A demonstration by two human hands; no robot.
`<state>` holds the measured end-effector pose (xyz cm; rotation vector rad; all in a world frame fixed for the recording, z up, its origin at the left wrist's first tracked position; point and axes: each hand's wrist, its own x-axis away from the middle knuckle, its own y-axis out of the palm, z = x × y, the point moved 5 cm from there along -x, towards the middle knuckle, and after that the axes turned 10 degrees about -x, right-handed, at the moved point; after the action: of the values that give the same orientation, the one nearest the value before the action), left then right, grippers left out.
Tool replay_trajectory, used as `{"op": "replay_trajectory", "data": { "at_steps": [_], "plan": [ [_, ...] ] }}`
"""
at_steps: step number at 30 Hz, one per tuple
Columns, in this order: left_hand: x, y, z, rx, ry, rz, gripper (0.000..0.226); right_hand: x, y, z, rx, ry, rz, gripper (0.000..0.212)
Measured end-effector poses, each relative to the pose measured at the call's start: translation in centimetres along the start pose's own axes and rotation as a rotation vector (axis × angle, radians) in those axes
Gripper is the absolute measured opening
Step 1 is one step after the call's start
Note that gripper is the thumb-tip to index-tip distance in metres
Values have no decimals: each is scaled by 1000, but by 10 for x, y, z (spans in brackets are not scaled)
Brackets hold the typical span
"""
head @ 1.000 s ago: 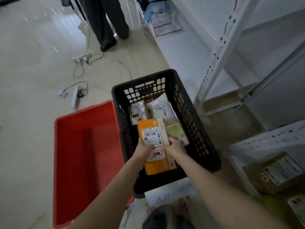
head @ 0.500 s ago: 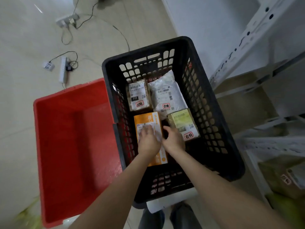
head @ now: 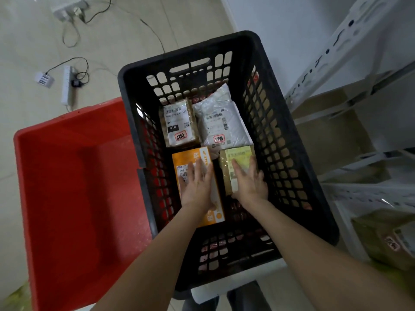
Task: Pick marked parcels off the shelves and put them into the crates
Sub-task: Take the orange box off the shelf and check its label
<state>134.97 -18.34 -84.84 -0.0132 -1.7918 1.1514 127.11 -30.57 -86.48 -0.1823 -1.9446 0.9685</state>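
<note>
Pale floor runs under everything, with white perforated shelving rising on my right. On the floor to my left sits the red crate, and touching its right wall stands the black lattice crate, directly in front of me. All four marked parcels I can see lie flat on the black crate's bottom, labels up. The orange box is the longest; it lies along the crate's left wall, in the nearer half. The white poly bag fills the far right corner, and the brown parcel with a white label lies in the far left corner, just beside the bag. The yellow-green box sits near the right wall, its far end touching the bag's near edge, with a narrow gap between it and the orange box. My left hand lies flat on the orange box, fingers straight, gripping nothing. My right hand rests flat on the yellow-green box, fingers straight and slightly spread. Another brown parcel lies on a low shelf at my right. A white power strip with dark cables lies on the floor beyond the red crate.
</note>
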Motion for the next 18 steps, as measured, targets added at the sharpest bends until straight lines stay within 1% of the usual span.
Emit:
{"op": "replay_trajectory", "data": {
  "at_steps": [3, 10, 14, 18],
  "plan": [
    [-1, -2, -2, 26, -33, 10, 128, 1, 4, 1, -5, -49, 28, 97],
    [6, -11, -1, 79, -72, 1, 121, 8, -7, 12, 92, -65, -43, 102],
    [27, -31, -3, -13, -89, 8, 117, 26, -21, 1, 80, -96, -20, 99],
    [57, -67, 0, -113, -19, 65, 110, 58, -57, -8, 28, -104, 61, 86]
  ]
}}
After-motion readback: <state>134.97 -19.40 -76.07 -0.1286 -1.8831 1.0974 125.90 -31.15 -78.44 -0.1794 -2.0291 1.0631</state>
